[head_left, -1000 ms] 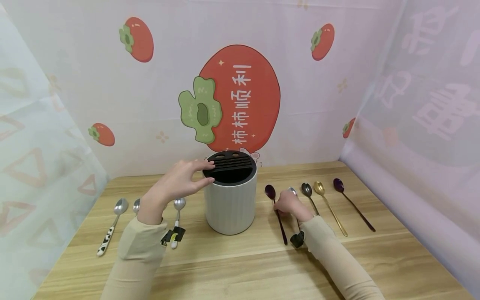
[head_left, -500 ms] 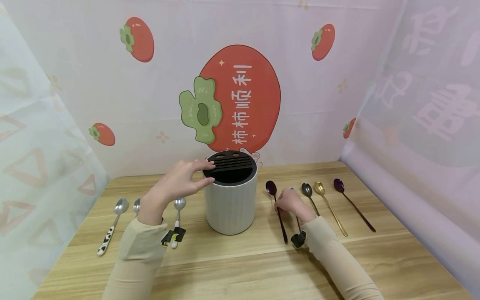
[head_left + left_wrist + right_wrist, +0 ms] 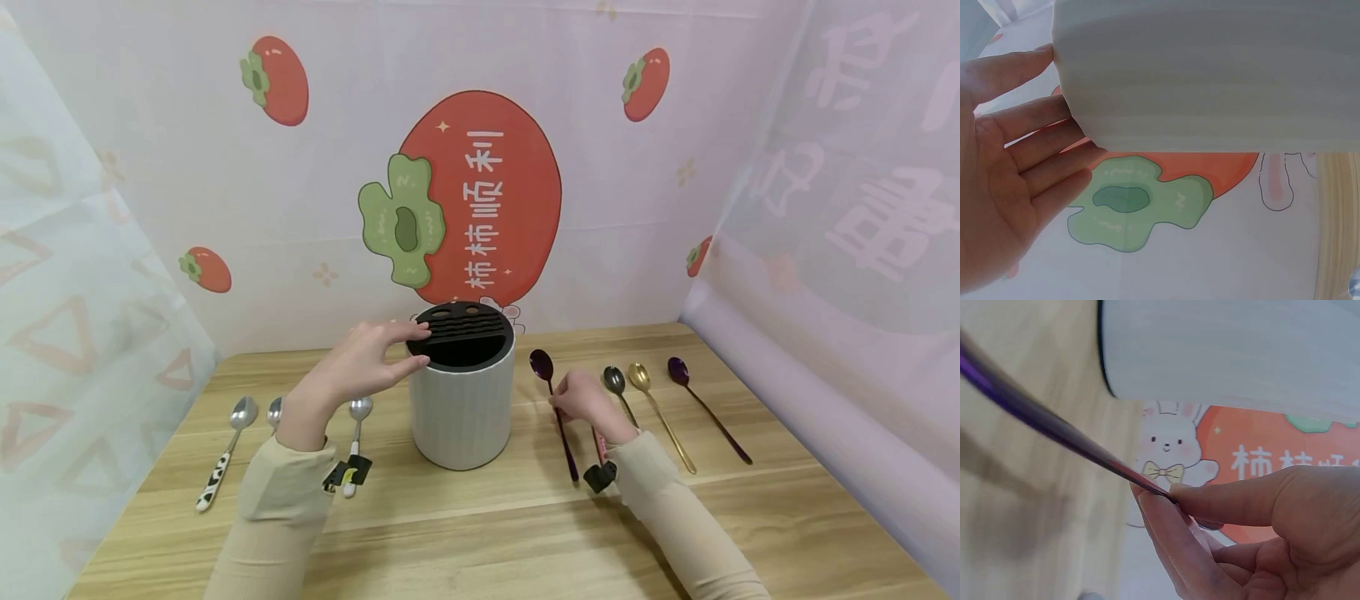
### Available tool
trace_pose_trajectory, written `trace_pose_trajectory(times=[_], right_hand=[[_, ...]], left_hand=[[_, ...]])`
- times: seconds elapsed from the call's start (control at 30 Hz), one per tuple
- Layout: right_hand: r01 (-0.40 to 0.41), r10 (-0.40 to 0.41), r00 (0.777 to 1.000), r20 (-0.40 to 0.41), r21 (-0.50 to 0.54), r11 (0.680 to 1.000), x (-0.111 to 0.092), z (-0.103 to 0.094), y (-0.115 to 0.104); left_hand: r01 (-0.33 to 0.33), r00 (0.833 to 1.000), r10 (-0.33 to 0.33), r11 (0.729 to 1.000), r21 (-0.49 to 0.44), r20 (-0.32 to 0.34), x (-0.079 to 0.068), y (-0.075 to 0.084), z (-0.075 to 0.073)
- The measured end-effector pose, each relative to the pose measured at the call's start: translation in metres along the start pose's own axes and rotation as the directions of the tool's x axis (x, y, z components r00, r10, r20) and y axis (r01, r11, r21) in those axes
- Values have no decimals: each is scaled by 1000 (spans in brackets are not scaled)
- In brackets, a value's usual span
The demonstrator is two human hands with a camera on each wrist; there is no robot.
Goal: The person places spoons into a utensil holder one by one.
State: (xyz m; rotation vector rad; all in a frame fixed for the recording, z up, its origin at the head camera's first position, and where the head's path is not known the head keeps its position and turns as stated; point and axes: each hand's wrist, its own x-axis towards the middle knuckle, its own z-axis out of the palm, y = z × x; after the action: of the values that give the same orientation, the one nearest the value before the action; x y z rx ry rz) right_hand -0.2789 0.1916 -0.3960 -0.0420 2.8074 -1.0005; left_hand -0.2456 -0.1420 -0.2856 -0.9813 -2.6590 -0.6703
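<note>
1. Pinching a dark purple spoon point(image 3: 542, 364) by its handle, the right hand point(image 3: 588, 402) lies right of the ribbed pale container point(image 3: 461, 417) in the head view. Compared with the earlier frames, the spoon has shifted away from the person, and the neighbouring pink-handled spoon point(image 3: 600, 446) now has its bowl hidden behind the hand. Whether the purple spoon touches the counter point(image 3: 450, 542) cannot be told.
2. Head view, left side: the left hand point(image 3: 360, 358), unmoved, has its index finger and thumb extended against the container's black top point(image 3: 457, 332). A cow-patterned spoon point(image 3: 213, 482) lies farther left.
3. Left wrist view: the thumb and relaxed fingers reach the container's edge, curled around nothing.
4. Right wrist view: the purple handle slants from upper left into the grip between thumb and fingers, with the container just above, apart from the hand.
</note>
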Motion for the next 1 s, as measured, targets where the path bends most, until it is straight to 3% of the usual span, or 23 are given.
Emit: trace_pose_trajectory(times=[0.37,1.0], right_hand=[[45,-43,999,-26,93,995,-10,-11,-11],[95,-87,992,-89,91,991,-25,-31,-25]], left_hand=[[-3,1000,3,1000,9,6,0,0,1],[-21,1000,22,999,27,-13,-1,0,1]])
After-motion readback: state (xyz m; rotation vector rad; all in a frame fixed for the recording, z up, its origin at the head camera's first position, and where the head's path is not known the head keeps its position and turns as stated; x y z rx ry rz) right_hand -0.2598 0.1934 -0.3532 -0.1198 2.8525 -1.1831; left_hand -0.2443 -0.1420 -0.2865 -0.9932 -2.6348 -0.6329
